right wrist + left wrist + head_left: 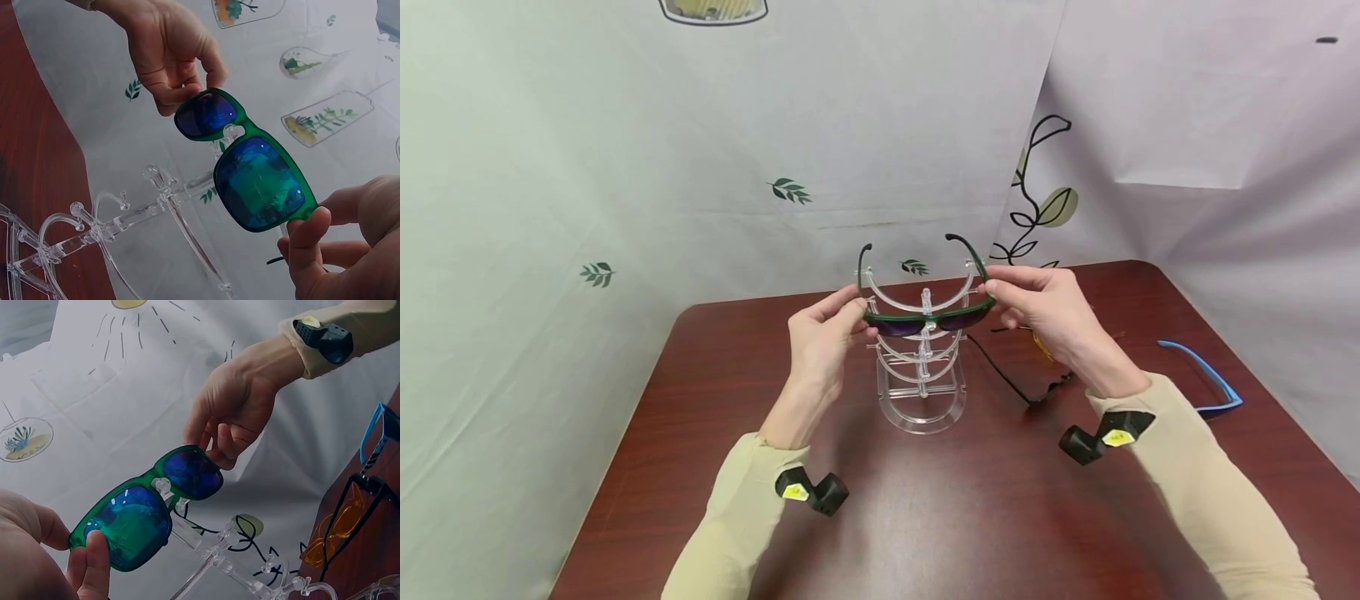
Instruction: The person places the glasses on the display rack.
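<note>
Green-framed sunglasses (928, 319) with mirrored blue-green lenses are at the upper part of a clear plastic eyewear stand (925, 367). My left hand (823, 337) pinches one front corner of the frame between thumb and fingers. At the opposite corner my right hand (1048, 317) pinches the frame near the hinge. The temples point back, away from me, over the curved arms of the stand. In the right wrist view the bridge of the sunglasses (259, 181) sits right at a clear knob (233, 131) of the stand.
On the dark red wooden table (970, 508), black glasses (1033, 402) lie right of the stand. Orange-lensed glasses (334, 528) lie by them, partly hidden in the head view. Farther right are blue-framed glasses (1217, 387). A printed white cloth (887, 125) hangs behind the table.
</note>
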A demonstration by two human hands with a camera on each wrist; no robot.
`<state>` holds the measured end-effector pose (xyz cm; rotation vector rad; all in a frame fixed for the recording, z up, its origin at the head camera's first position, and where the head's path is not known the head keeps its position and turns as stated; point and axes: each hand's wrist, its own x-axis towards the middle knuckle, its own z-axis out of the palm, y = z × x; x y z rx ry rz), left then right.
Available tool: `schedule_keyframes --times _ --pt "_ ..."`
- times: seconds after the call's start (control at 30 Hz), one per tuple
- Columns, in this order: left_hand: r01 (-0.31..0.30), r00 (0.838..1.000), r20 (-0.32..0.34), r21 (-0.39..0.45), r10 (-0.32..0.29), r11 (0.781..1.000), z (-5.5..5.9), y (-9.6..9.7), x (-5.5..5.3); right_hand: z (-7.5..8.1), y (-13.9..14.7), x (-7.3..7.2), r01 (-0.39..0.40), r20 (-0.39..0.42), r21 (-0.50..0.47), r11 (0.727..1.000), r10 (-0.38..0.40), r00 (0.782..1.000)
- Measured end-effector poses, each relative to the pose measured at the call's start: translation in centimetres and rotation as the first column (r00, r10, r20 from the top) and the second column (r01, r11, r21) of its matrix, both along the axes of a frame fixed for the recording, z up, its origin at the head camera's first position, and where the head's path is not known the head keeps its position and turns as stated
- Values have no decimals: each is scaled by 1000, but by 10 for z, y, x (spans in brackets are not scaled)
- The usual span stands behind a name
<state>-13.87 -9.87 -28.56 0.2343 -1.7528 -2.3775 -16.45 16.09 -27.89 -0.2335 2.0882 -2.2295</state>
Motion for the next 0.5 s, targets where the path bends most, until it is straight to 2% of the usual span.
schedule_keyframes --times 0.2,0.5 --pt "-11 1000 -6 -23 11 1000 -3 -1 -2 0 -2 -1 3 5 -32 999 -2 1000" --pt "-7 1000 -19 -38 7 999 -5 -1 -2 -1 -2 -2 -2 -8 -22 1000 2 1000"
